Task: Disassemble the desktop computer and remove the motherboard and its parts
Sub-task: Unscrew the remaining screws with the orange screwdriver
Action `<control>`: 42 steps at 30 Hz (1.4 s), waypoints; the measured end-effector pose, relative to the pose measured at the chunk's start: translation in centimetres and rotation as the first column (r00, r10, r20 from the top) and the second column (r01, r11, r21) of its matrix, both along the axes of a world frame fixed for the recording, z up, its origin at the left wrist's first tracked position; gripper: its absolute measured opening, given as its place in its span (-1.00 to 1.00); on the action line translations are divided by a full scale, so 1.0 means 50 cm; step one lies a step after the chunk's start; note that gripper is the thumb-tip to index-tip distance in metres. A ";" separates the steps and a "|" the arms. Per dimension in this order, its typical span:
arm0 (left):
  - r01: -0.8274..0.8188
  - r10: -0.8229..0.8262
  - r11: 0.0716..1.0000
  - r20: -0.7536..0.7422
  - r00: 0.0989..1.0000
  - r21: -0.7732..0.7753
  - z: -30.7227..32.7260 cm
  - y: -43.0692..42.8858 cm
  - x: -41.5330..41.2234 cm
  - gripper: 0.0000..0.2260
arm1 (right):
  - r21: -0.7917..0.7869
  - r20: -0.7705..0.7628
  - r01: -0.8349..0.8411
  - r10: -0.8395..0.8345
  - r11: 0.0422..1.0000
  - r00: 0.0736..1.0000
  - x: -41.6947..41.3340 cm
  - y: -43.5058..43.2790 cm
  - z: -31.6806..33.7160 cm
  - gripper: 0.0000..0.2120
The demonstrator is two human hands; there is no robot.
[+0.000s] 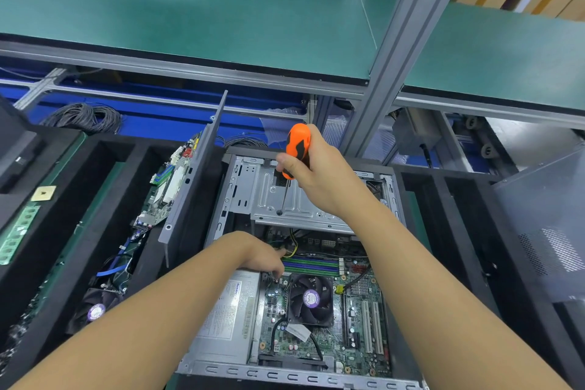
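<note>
1. Desktop computer (285,375) lies open on its side at bottom centre; its near rim is partly cut off by the frame edge.
2. Motherboard (357,348) sits on the case floor. It carries one black cooler fan (311,299) and two white expansion slots (372,326). Its far edge is hidden under the metal drive cage (262,196).
3. One power supply (228,320) lies left of the board, partly covered by the left forearm.
4. Right hand (319,174) is wrapped round the handle of one orange-and-black screwdriver (297,144), whose tip rests on the drive cage.
5. Left hand (259,255) reaches in beside the yellow-and-black wires (292,247). Its fingertips are hard to make out, so whether it grips anything cannot be told.
6. Memory slots (311,264) show green and purple stripes; their number is unclear.
7. The foam tray (104,149) at left holds a second board (167,190), leaning behind one grey side panel (193,174), and one loose fan (95,310), blurred.
</note>
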State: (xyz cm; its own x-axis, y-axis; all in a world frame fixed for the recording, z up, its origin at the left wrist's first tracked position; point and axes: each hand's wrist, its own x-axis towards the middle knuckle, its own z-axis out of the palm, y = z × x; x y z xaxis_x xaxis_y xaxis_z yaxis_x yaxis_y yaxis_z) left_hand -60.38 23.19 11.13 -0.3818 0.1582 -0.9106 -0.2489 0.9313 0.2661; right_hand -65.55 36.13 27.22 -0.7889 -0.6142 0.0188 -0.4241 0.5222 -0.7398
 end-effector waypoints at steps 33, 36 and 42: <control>-0.069 0.073 0.997 -0.099 0.992 0.046 0.032 0.008 0.013 -0.31 | 0.081 -0.041 -0.065 0.068 0.995 0.997 -0.006 -0.022 -0.002 -0.69; -0.057 0.061 0.998 -0.218 0.974 0.022 0.056 0.002 0.017 -0.43 | 0.089 0.052 -0.127 0.123 0.988 0.991 -0.015 -0.013 0.003 -0.73; -0.308 0.411 0.872 -0.228 0.882 0.382 0.176 -0.085 -0.005 -0.77 | 0.111 0.090 -0.237 0.228 0.965 0.969 -0.026 -0.010 0.012 -0.82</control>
State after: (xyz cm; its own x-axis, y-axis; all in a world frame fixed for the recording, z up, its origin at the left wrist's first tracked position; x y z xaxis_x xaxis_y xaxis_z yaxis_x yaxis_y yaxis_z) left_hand -60.60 18.95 19.91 -0.7099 0.2237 -0.6678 -0.4112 0.6382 0.6508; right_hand -66.83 35.65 27.84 -0.6204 -0.7750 -0.1205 -0.4893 0.5025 -0.7128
